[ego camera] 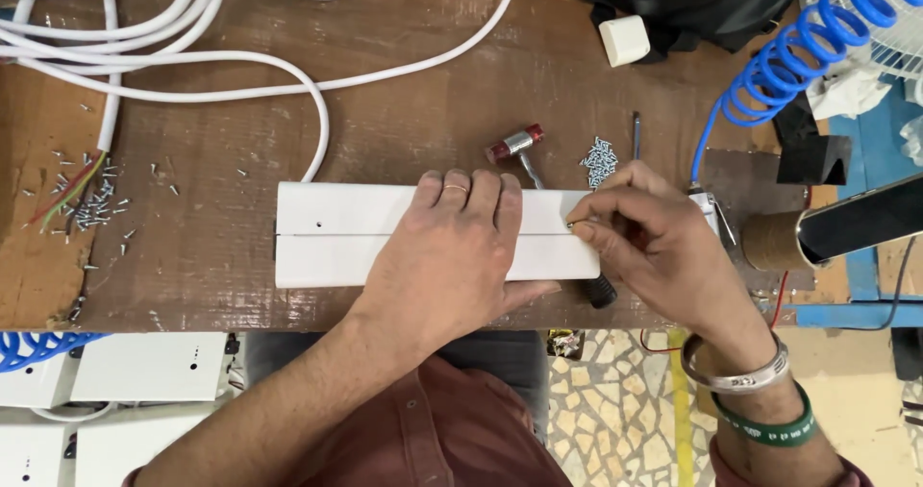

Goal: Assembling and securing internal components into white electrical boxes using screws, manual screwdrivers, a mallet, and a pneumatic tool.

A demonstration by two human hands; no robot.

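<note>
We look down from a head-worn camera at our own two bare hands over a worn brown wooden table (212, 266). Nearest us, below the hands, are a reddish shirt and, past the table edge, a stone-chip floor.

Our left hand (452, 256) lies flat, palm down, on a long white plastic casing (327, 235) that stretches sideways across the table. Its fingers (457, 194) are held close together and press on the casing's top, reaching its far edge; a thin ring sits on one of them.

Our right hand (649, 232) is just to the right of those fingers, at the casing's right end. Its thumb and forefinger are pinched together on a small screw (572, 224), held against the casing's surface. Two bangles, one silver and one green, circle that wrist.

Just beyond the left fingertips lies a small hammer (517, 147) with a red and silver head. Just beyond the right fingertips sits a small heap of silver screws (599, 160), with a thin dark screwdriver bit (636, 133) beside it. Further right, a blue coiled air hose (808, 49) runs up and away. Well to the left of the left fingers, white cables (163, 54) loop across the far table, with more loose screws (91, 203) scattered by them.
</note>
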